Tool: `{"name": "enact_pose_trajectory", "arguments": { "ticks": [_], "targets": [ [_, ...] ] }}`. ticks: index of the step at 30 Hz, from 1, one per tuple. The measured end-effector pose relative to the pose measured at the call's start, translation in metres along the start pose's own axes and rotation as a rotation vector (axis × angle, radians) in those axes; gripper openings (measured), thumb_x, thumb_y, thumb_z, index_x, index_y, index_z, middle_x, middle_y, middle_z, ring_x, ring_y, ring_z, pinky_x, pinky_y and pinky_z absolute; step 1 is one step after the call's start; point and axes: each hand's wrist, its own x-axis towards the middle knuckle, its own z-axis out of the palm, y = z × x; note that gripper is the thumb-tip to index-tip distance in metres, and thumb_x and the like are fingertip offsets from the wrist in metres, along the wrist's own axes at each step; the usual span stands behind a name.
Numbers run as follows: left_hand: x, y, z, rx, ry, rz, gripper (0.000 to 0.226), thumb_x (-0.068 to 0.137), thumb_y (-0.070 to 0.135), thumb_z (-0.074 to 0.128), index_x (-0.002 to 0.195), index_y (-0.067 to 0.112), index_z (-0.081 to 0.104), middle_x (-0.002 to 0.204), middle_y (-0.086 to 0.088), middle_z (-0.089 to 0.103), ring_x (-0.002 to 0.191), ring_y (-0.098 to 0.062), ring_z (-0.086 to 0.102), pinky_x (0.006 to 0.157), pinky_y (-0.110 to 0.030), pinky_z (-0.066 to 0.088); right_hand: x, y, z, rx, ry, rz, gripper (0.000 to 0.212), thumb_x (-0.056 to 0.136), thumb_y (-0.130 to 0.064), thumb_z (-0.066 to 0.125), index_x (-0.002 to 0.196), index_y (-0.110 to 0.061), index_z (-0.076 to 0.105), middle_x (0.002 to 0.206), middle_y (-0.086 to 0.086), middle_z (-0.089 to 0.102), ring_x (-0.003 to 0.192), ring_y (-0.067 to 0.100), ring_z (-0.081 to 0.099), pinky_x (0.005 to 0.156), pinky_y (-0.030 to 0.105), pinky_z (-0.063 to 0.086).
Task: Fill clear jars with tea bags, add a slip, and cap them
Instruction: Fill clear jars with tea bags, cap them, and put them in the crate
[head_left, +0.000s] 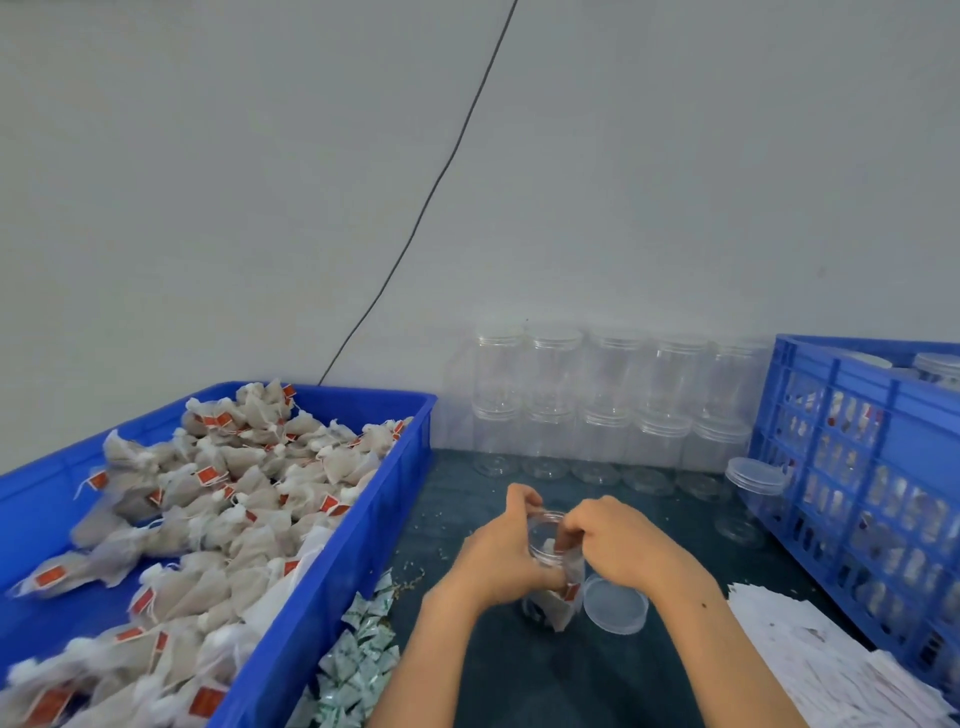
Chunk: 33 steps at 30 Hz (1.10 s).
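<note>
Now left hand (501, 553) grips jar (550, 571).

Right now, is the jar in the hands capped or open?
Open. The jar has a bare rim; its lid lies on the table beside it.

I am wearing the one camera on my head, and it is looking forward and down over the dark table (519, 670) from close above. It is taking in much pale wall (675, 156) toward twelve o'clock (the wide lens is bowing the edges). My forearms are entering from six o'clock.
</note>
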Motion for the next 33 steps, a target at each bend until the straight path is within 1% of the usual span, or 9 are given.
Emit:
{"name": "enact_pose_trajectory", "arguments": {
  "ticks": [3, 6, 11, 18, 21, 23, 25, 29, 33],
  "targets": [
    [-0.006, -0.001, 0.004, -0.046, 0.056, -0.014, 0.071, 0.06, 0.047, 0.075, 0.112, 0.039, 0.028, 0.109, 0.018, 0.057, 0.092, -0.014, 0.062, 0.079, -0.032, 0.048, -0.004, 0.0, 0.005, -0.013, 0.029, -0.027, 0.043, 0.088, -0.001, 0.043, 0.111, -0.024, 0.07, 0.113, -0.001, 0.067, 0.092, 0.017, 0.064, 0.079, 0.03, 0.051],
    [-0.012, -0.003, 0.004, -0.105, 0.067, -0.022, 0.071, 0.06, 0.044, 0.075, 0.114, 0.038, 0.031, 0.112, 0.02, 0.056, 0.097, -0.012, 0.061, 0.089, -0.037, 0.05, -0.016, 0.005, 0.011, 0.233, 0.221, -0.07, 0.047, 0.089, 0.003, 0.04, 0.109, -0.029, 0.069, 0.111, -0.017, 0.065, 0.096, 0.001, 0.059, 0.083, 0.019, 0.046],
    [-0.02, -0.005, 0.008, -0.173, 0.11, -0.021, 0.069, 0.062, 0.041, 0.08, 0.115, 0.035, 0.036, 0.108, 0.025, 0.056, 0.097, -0.007, 0.061, 0.092, -0.039, 0.05, -0.035, 0.025, 0.029, 0.63, 0.535, -0.037, 0.059, 0.087, 0.013, 0.041, 0.099, -0.041, 0.06, 0.106, -0.024, 0.061, 0.075, -0.005, 0.054, 0.075, 0.01, 0.041],
    [-0.03, -0.01, 0.019, -0.318, 0.177, -0.046, 0.075, 0.06, 0.038, 0.089, 0.116, 0.03, 0.04, 0.121, 0.017, 0.056, 0.106, -0.006, 0.056, 0.092, -0.03, 0.049, -0.043, 0.031, 0.073, 0.803, 0.442, 0.029, 0.053, 0.083, 0.016, 0.043, 0.101, -0.029, 0.063, 0.109, -0.012, 0.065, 0.092, 0.004, 0.059, 0.083, 0.02, 0.046],
    [-0.037, -0.015, 0.019, -0.463, 0.091, -0.072, 0.057, 0.077, 0.023, 0.081, 0.12, 0.026, 0.043, 0.126, 0.013, 0.057, 0.112, -0.005, 0.056, 0.085, -0.015, 0.048, -0.044, 0.031, 0.082, 0.817, 0.415, 0.031, 0.05, 0.083, 0.015, 0.044, 0.1, -0.028, 0.063, 0.105, -0.012, 0.065, 0.089, -0.002, 0.059, 0.074, 0.009, 0.042],
    [-0.045, -0.017, 0.009, -0.466, 0.055, -0.119, 0.032, 0.093, 0.023, 0.063, 0.121, 0.021, 0.047, 0.128, 0.006, 0.058, 0.114, -0.012, 0.057, 0.091, -0.022, 0.049, -0.046, 0.031, 0.085, 0.829, 0.414, 0.012, 0.05, 0.082, 0.016, 0.044, 0.099, -0.027, 0.064, 0.103, -0.012, 0.066, 0.085, -0.005, 0.058, 0.071, 0.007, 0.042],
    [-0.054, -0.023, -0.004, -0.26, 0.104, -0.164, 0.02, 0.104, 0.024, 0.041, 0.118, 0.018, 0.053, 0.127, 0.003, 0.058, 0.115, -0.016, 0.057, 0.096, -0.032, 0.047, -0.047, 0.033, 0.086, 0.844, 0.442, 0.002, 0.054, 0.08, 0.018, 0.043, 0.097, -0.029, 0.064, 0.1, -0.013, 0.067, 0.084, -0.005, 0.058, 0.072, 0.008, 0.042],
    [-0.073, -0.035, -0.031, 0.819, 0.115, -0.303, 0.033, 0.096, 0.003, 0.041, 0.125, 0.016, 0.047, 0.128, -0.004, 0.051, 0.116, -0.024, 0.048, 0.091, -0.034, 0.042, -0.046, 0.038, 0.089, 0.86, 0.504, 0.013, 0.058, 0.077, 0.02, 0.039, 0.098, -0.026, 0.067, 0.1, -0.011, 0.067, 0.087, 0.002, 0.058, 0.076, 0.014, 0.043],
    [-0.083, -0.044, -0.031, 1.015, 0.068, -0.454, 0.038, 0.093, 0.002, 0.047, 0.13, 0.011, 0.045, 0.13, -0.008, 0.049, 0.12, -0.024, 0.048, 0.092, -0.031, 0.044, -0.047, 0.041, 0.09, 0.867, 0.508, 0.014, 0.055, 0.077, 0.021, 0.038, 0.099, -0.022, 0.067, 0.099, -0.007, 0.066, 0.086, 0.004, 0.058, 0.074, 0.009, 0.041]
  ]
}}
